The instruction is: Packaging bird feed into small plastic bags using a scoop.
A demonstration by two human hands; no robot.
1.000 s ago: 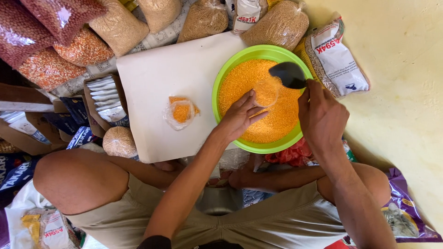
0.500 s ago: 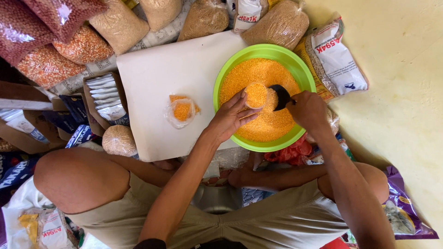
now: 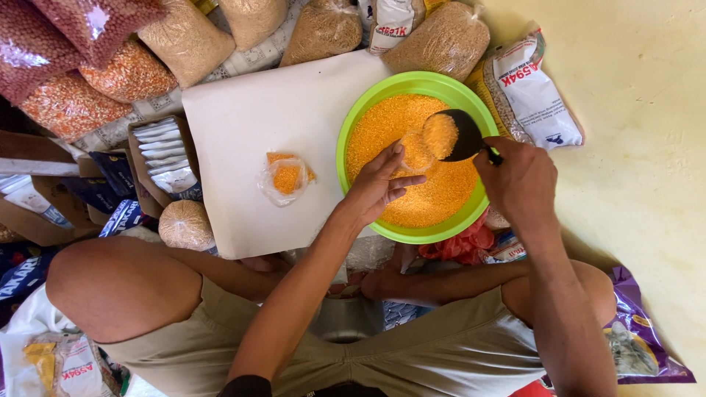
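White board point(image 3: 250, 125) lay on the floor, biggest flat surface in view; its far edge ran under grain sacks, its near edge was cut by the person's knee. Green bowl point(image 3: 368, 110) sat over the board's right edge, half on, half off, filled almost to the rim with fine orange grain point(image 3: 441, 195), surface uneven. Left hand point(image 3: 379, 187) hovered inside the bowl over the grain, fingers curled and pinching a small clear bag point(image 3: 415, 151) that was already part full of orange grain; bag outline was hard to separate from the grain behind it. Right hand point(image 3: 518, 180) sat at the bowl's right rim, fingers wrapped shut around the handle of a black scoop point(image 3: 460, 136); handle was almost fully hidden in the fist. Scoop head was tilted over the bag mouth, loaded with grain. A filled small packet point(image 3: 285, 179) lay near the middle of the board, well apart from the bowl. Stack of flat clear bags point(image 3: 162, 154) sat in a box just off the board's left edge. Sacks along the top were cropped by the frame.
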